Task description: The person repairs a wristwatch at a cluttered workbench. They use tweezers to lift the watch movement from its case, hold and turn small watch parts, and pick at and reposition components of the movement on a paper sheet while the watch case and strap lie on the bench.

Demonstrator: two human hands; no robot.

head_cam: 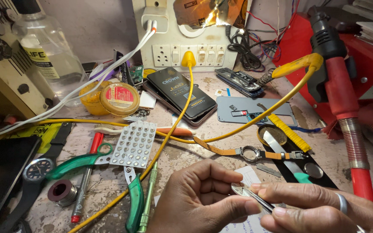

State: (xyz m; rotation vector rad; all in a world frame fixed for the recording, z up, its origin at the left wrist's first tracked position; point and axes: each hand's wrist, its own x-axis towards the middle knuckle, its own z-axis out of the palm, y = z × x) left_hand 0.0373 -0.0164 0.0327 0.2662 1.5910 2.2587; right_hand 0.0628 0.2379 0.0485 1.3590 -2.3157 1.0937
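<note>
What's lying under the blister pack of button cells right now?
Under the blister pack the jaws of the green-handled pliers run beneath its lower edge, and the yellow cable passes by its right side. Whatever else lies on the table beneath is covered.

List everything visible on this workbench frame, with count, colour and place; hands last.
Small round metal watch part: one, silver, pinched in the left fingertips.
Thin metal tweezers: one, silver, in the right hand, tips at the part.
Strapped watch case: one, tan strap, centre bench.
Green-handled pliers: one, lower centre.
Blister sheet of button cells: one, silver, centre left.
Yellow cable: one, crossing the bench.
Black smartphone: one, upper centre.
Black wristwatch: one, left.
Clear plastic bottle: one, upper left.
Red-and-black tool: one, right.
Left hand: bottom centre.
Right hand: bottom right, ring on one finger.
</note>
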